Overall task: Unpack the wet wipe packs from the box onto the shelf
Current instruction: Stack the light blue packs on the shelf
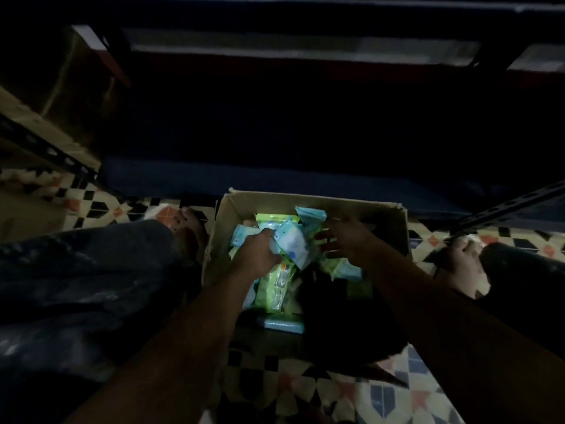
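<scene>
Where the dim light falls on the patterned tile floor [308, 390], an open cardboard box [308, 201] sits between the person's knees, its far wall catching most of the glow. Inside it lies a loose heap of wet wipe packs [275, 286], some lime green, some pale blue, tumbled at angles rather than stacked. The left hand [260, 252] reaches down into the left half of the box with its fingers curled round a pale blue pack [295, 243], which stands tilted near the middle of the heap. The right hand [345, 237] is just to the right of that pack, fingers loosely spread toward it; in this murk I cannot tell whether they touch it. Another blue pack [282, 324] lies flat at the near end of the box, apart from both hands. Beyond the box, on the far side, the low blue shelf [214, 175] runs left to right, very dark above. A perforated metal upright [46, 148] slants at far left, and a bare foot [189, 231] rests on the tiles just left of the box.
</scene>
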